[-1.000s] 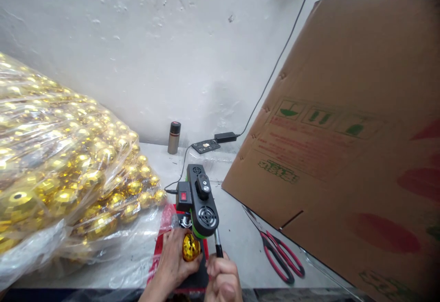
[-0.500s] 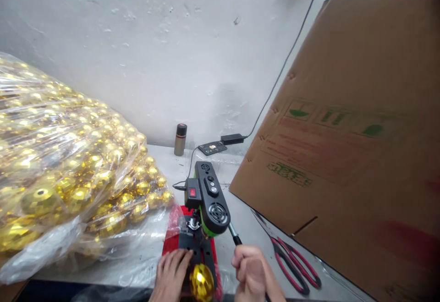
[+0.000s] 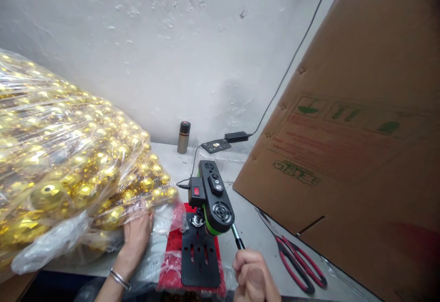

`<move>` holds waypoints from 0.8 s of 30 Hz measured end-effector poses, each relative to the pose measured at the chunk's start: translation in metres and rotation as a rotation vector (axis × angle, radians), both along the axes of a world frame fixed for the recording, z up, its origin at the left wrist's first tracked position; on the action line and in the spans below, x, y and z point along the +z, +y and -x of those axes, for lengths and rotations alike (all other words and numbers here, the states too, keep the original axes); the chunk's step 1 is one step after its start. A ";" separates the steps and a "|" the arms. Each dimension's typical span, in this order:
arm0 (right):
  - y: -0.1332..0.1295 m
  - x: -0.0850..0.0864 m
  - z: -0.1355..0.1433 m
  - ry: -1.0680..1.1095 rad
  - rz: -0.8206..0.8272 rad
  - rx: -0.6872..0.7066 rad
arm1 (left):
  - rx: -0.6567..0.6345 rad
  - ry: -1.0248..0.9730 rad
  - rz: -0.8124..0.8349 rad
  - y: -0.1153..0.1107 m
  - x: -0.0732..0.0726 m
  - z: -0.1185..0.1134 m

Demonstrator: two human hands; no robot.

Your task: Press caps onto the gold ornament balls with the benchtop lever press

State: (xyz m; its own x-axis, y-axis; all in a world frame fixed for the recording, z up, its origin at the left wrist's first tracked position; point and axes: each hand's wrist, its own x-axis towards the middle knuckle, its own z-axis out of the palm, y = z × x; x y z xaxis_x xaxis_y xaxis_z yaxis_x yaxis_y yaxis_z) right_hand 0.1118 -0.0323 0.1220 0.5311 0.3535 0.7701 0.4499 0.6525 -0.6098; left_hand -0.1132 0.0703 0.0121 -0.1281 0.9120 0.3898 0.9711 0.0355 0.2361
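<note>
My left hand (image 3: 138,231) reaches into the opening of a clear plastic bag (image 3: 51,242) full of shiny gold faceted balls (image 3: 112,217). Its fingertips are hidden among the balls and film, so what they hold does not show. My right hand (image 3: 255,274) is wrapped round the black-gripped lever (image 3: 238,238) of a small black and green bench drill press (image 3: 216,199). Under the drill head, the slotted black base plate (image 3: 201,272) has no ball on it. The plate rests on a red sheet (image 3: 172,251), partly covered by clear film.
Red-handled scissors (image 3: 302,263) lie right of my right hand. A large cardboard box (image 3: 343,109) leans over the right side. Behind the drill are a power adapter (image 3: 236,136), a dark flat card-like piece (image 3: 216,145) and a small bottle (image 3: 183,138) by the wall.
My left hand has gone from beside the base plate, leftward into the bag. The gold ball at the plate's front end is gone from there. My right hand stays on the lever.
</note>
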 end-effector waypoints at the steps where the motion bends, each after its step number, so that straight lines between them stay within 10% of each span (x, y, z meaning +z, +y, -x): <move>1: 0.001 -0.001 0.000 -0.028 -0.028 -0.002 | 0.008 -0.002 0.017 -0.001 -0.001 -0.001; 11: 0.002 -0.001 -0.002 -0.055 -0.055 -0.009 | -0.411 -0.415 0.066 -0.016 0.009 0.004; 24: 0.000 0.030 -0.003 -0.011 0.063 0.062 | -0.210 -1.446 0.278 -0.083 -0.002 -0.038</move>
State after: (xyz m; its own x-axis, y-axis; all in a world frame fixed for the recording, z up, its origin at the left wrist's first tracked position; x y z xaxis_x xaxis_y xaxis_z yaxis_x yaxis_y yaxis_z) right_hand 0.1145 -0.0325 0.1518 0.4983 0.4332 0.7510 0.4168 0.6399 -0.6456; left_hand -0.0755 -0.0124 0.0103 -0.1024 0.9844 -0.1428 -0.1004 0.1326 0.9861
